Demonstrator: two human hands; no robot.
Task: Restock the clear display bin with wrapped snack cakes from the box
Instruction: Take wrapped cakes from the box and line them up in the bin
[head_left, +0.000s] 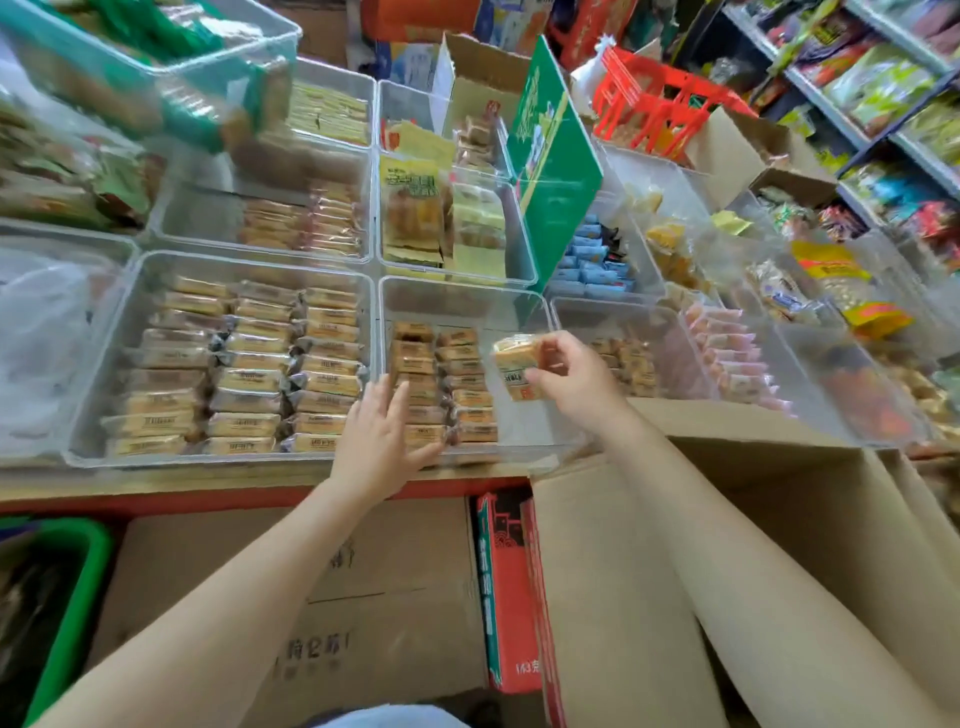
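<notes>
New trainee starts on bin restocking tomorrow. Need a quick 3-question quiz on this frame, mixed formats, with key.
1. True or false: the right hand holds a wrapped snack cake above the clear display bin.
2. Multiple choice: where in that bin is there bare floor for more cakes?
A. Left side
B. Right side
C. Nowhere, it is full
3. Short answer: what is the left hand doing?

Key
1. True. Thumb and fingers pinch the cake over the bin's right part.
2. B. Two columns of cakes fill the left and middle; the right side is bare.
3. It holds nothing; its straight fingers reach over the bin's near left corner, at the left column.
</notes>
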